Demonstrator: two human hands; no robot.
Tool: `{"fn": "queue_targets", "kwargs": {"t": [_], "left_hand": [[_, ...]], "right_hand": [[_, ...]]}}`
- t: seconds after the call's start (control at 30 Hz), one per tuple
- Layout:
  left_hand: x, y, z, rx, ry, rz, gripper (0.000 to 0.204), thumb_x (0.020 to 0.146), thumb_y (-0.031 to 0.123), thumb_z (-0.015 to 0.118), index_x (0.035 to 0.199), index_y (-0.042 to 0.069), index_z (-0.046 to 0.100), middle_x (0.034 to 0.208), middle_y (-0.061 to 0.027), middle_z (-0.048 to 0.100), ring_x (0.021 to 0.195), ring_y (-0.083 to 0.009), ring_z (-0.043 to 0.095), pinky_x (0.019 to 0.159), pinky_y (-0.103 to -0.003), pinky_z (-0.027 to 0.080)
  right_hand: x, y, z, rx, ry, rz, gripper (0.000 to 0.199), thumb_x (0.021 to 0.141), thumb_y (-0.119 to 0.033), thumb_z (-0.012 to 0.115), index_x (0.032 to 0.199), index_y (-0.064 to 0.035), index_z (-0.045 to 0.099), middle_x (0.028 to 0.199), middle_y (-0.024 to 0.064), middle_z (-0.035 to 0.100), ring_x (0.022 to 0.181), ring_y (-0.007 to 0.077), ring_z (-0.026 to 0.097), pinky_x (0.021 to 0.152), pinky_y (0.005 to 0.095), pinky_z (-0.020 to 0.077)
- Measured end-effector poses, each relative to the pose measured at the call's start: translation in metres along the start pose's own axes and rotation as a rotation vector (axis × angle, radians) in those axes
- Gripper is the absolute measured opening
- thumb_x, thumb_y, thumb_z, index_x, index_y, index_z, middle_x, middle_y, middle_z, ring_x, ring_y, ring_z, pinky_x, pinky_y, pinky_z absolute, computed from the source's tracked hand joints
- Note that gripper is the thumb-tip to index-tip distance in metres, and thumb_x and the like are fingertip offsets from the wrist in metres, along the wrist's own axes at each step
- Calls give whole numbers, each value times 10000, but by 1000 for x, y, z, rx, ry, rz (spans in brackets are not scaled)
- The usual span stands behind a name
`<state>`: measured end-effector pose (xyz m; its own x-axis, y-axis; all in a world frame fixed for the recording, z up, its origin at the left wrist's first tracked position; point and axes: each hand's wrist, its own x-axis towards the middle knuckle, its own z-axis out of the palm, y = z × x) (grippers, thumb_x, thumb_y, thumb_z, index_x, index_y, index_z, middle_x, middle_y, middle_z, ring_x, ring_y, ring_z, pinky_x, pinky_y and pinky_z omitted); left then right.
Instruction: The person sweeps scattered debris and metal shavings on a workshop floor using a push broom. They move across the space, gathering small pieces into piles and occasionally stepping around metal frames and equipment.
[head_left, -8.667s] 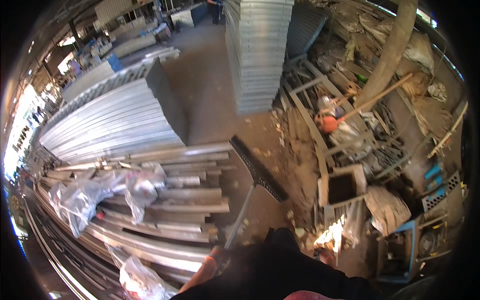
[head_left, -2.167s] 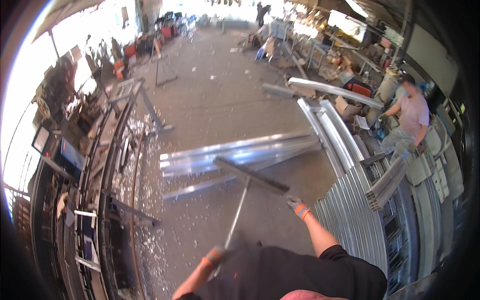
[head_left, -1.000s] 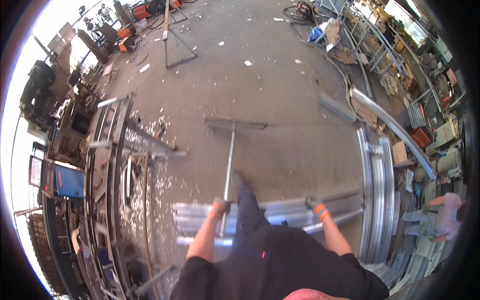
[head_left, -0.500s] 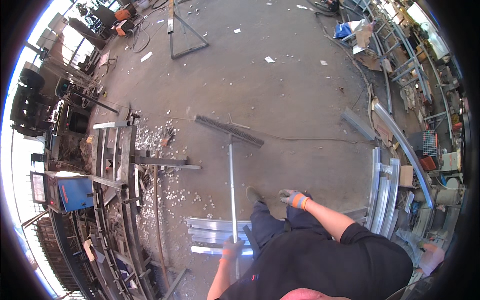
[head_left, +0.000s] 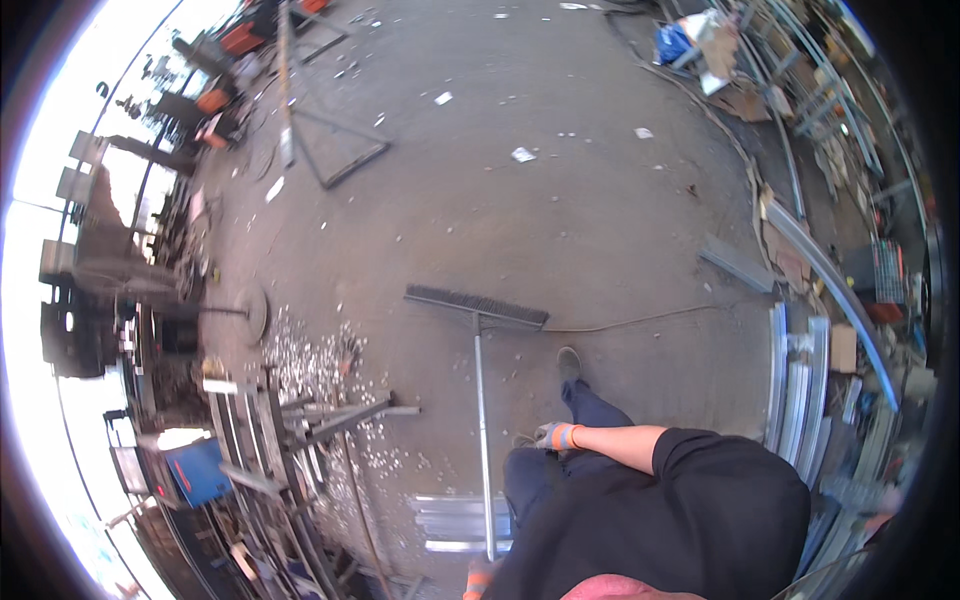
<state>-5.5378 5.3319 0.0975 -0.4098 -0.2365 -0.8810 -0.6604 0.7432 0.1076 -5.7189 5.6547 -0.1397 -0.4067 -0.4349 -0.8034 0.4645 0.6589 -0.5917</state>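
Observation:
A push broom with a dark, wide bristle head [head_left: 476, 307] rests on the grey floor ahead of me. Its long silvery handle [head_left: 483, 420] runs back toward my body. At the lower edge my left hand [head_left: 480, 577], in a grey and orange glove, is closed round the handle's near end, partly cut off by the picture's rim. My right hand [head_left: 554, 437], gloved alike, hangs over my legs beside the handle, apart from it. Its fingers look loosely curled, with nothing seen in them. One shoe [head_left: 569, 362] is forward, just right of the broom head.
Small pale metal bits [head_left: 310, 355] litter the floor at left, near a steel frame [head_left: 270, 430] and a blue machine [head_left: 200, 470]. Metal profiles lie left of my legs [head_left: 460, 518] and at right [head_left: 797, 400]. A cable [head_left: 640, 320] crosses the floor. A metal stand [head_left: 355, 165] is far left.
I have stepped forward, and the view has shifted and turned. The left hand has drawn nearer the lower edge with the handle. The right hand has swung slightly left and down.

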Motion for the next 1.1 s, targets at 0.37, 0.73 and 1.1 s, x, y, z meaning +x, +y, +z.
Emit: {"fn": "queue_targets", "kwargs": {"t": [0.37, 0.73, 1.1], "left_hand": [[56, 379, -221, 589, -199, 347, 633, 887, 522, 647, 1234, -6, 611, 990, -261, 723, 988, -401, 704, 876, -482, 546], [136, 817, -279, 1183, -125, 1207, 371, 918, 301, 556, 1189, 50, 596, 1050, -268, 714, 1020, -444, 684, 892, -532, 537], [224, 1155, -219, 1241, -327, 1094, 523, 917, 332, 589, 1333, 17, 558, 1063, -294, 694, 1022, -433, 678, 917, -495, 511]], "right_hand": [[133, -60, -209, 1333, 264, -5, 424, 1009, -442, 516, 1149, -92, 711, 976, 102, 730, 858, 230, 678, 726, 410, 532], [107, 43, -563, 754, 1245, 428, 402, 1002, -363, 501, 1055, -38, 730, 1081, 185, 730, 975, 335, 691, 802, 464, 543], [147, 148, -847, 823, 1411, 548, 430, 981, -444, 567, 1022, -56, 747, 997, 141, 756, 906, 284, 706, 735, 447, 531]]}}
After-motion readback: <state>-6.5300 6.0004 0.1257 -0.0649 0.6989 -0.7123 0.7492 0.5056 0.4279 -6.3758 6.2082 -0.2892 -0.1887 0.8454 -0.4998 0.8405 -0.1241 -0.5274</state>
